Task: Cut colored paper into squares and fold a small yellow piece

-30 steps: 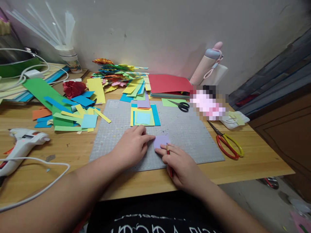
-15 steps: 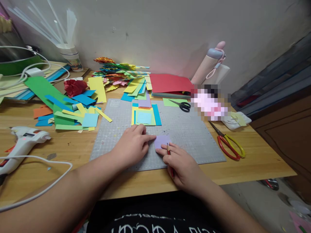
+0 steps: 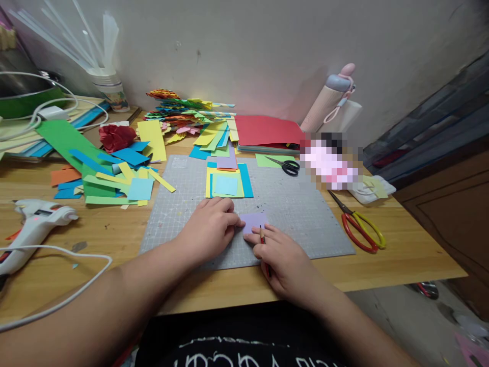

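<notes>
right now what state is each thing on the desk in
Purple paper, lying on the cutting mat
Pencil, held in the right hand
Black scissors, blades look closed
Red-yellow scissors, blades look closed
Glue gun, lying on its side
Bottle, lid on
Cup, upright, holding translucent sticks
Red wad, crumpled

The purple square is matt paper, the pencil wooden, the tabletop smooth wood

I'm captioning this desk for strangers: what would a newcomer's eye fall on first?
Probably the bright jumble of paper scraps left of the grey cutting mat, then the red paper near the wall. On the mat, the purple paper between the left hand and the right hand, which holds a pencil, stands out too.
</notes>
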Demonstrator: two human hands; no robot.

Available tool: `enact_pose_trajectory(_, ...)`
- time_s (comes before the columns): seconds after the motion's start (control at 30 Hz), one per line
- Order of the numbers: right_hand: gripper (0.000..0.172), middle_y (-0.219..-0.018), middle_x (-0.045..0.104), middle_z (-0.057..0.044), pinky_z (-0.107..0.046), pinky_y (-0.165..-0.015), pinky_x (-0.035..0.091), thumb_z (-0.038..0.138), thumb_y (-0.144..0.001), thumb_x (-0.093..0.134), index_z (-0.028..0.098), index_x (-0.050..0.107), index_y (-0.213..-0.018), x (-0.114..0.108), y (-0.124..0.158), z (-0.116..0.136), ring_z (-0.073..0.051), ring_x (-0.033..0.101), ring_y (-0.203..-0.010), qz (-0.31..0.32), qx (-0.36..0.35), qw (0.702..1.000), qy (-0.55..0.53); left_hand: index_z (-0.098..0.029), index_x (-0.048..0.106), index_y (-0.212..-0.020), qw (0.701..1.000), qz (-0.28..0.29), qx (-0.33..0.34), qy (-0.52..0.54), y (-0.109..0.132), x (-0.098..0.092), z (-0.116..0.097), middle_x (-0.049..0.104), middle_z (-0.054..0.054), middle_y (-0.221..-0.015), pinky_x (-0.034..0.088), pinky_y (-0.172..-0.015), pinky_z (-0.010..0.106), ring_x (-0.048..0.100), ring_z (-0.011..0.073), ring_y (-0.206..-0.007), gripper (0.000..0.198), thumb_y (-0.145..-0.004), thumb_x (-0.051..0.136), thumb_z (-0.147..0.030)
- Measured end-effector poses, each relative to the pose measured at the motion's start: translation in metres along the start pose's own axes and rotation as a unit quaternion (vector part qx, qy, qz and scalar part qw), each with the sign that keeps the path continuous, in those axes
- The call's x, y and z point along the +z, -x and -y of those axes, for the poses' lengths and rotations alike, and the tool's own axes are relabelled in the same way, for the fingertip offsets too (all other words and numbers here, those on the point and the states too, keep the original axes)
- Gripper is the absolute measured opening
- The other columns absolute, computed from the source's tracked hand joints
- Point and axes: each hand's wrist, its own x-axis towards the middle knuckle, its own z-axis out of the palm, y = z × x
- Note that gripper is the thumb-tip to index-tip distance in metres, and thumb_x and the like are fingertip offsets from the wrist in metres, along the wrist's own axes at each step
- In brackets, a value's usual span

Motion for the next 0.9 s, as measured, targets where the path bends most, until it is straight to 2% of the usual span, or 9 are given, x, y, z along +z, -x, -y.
enact_pose_trajectory(0.1,0.024,-0.118,0.061,-0.005,-0.046,-0.109,0.031,0.002,-0.076,0.042,0.023,0.045,-0.089,0.001,0.000,0.001,-0.021,0.050,-0.117,-0.020,-0.003,1.000,-0.007,-0.026,0.071,-0.096,1.000,0.009,-0.008,-0.009,-0.001,-0.002,-0.004,0.060,0.003,-0.092,0.038,-0.081,0.039,0.052,0.0229,-0.095,0.022,-0.086,0.053,-0.018)
enact_pose_trajectory(0.2,0.027,-0.114,0.061,-0.006,-0.046,-0.106,0.034,0.001,-0.075,0.041,0.023,0.042,-0.090,0.001,0.000,0.002,-0.020,0.055,-0.108,-0.051,-0.006,0.999,-0.018,-0.027,0.071,-0.096,1.000,0.013,-0.015,-0.007,-0.002,-0.002,-0.005,0.060,0.003,-0.092,0.039,-0.082,0.039,0.052,0.0231,-0.096,0.022,-0.086,0.053,-0.019)
enact_pose_trajectory(0.3,0.031,-0.118,0.060,-0.006,-0.046,-0.103,0.038,-0.001,-0.072,0.042,0.024,0.040,-0.091,0.000,0.001,0.002,-0.020,0.056,-0.105,-0.069,-0.004,0.997,-0.025,-0.027,0.071,-0.095,1.000,0.015,-0.021,-0.001,-0.002,-0.002,-0.005,0.060,0.003,-0.092,0.039,-0.083,0.039,0.052,0.0229,-0.095,0.022,-0.087,0.052,-0.020)
enact_pose_trajectory(0.53,0.037,-0.121,0.059,-0.004,-0.046,-0.108,0.030,-0.002,-0.067,0.043,0.024,0.040,-0.093,-0.001,0.002,0.001,-0.020,0.052,-0.112,-0.026,0.000,0.999,-0.037,-0.027,0.071,-0.096,0.999,0.013,-0.027,0.010,0.000,0.000,-0.004,0.059,0.003,-0.094,0.039,-0.085,0.038,0.051,0.0226,-0.097,0.023,-0.086,0.052,-0.019)
enact_pose_trajectory(0.67,0.035,-0.119,0.060,-0.003,-0.045,-0.107,0.031,-0.001,-0.066,0.043,0.024,0.042,-0.091,-0.002,0.001,0.000,-0.019,0.052,-0.111,-0.013,0.009,0.999,-0.031,-0.026,0.071,-0.093,0.999,0.008,-0.032,0.011,0.000,0.000,-0.007,0.059,0.003,-0.093,0.038,-0.084,0.038,0.051,0.0226,-0.096,0.019,-0.085,0.054,-0.025)
enact_pose_trajectory(0.73,0.032,-0.119,0.061,-0.003,-0.046,-0.109,0.028,0.000,-0.069,0.043,0.023,0.043,-0.090,-0.003,0.000,0.002,-0.020,0.050,-0.116,-0.005,0.002,1.000,-0.016,-0.026,0.072,-0.089,0.999,-0.002,-0.037,0.010,-0.001,0.000,-0.008,0.059,0.003,-0.092,0.038,-0.082,0.039,0.051,0.0229,-0.095,0.018,-0.086,0.055,-0.033)
enact_pose_trajectory(0.8,0.028,-0.119,0.063,-0.003,-0.051,-0.111,0.018,0.000,-0.072,0.042,0.023,0.045,-0.089,-0.005,0.000,0.004,-0.020,0.048,-0.121,0.005,-0.015,1.000,0.010,-0.026,0.072,-0.084,0.999,-0.013,-0.044,0.004,-0.002,0.002,-0.009,0.059,0.003,-0.090,0.037,-0.081,0.039,0.051,0.0233,-0.093,0.019,-0.086,0.057,-0.038)
enact_pose_trajectory(0.87,0.027,-0.114,0.066,-0.002,-0.056,-0.109,0.009,0.000,-0.075,0.041,0.023,0.047,-0.089,-0.005,0.001,0.008,-0.021,0.051,-0.118,0.000,-0.023,0.999,0.042,-0.025,0.072,-0.081,0.999,-0.020,-0.050,-0.004,-0.004,0.004,-0.010,0.059,0.003,-0.088,0.037,-0.079,0.039,0.051,0.0235,-0.092,0.019,-0.085,0.060,-0.039)
enact_pose_trajectory(0.9,0.026,-0.110,0.068,-0.001,-0.056,-0.107,0.010,0.001,-0.076,0.042,0.023,0.048,-0.088,-0.004,0.001,0.010,-0.021,0.053,-0.113,-0.008,-0.017,0.998,0.056,-0.025,0.071,-0.079,0.998,-0.022,-0.053,-0.007,-0.005,0.005,-0.010,0.059,0.003,-0.087,0.036,-0.078,0.039,0.051,0.0235,-0.091,0.018,-0.084,0.061,-0.039)
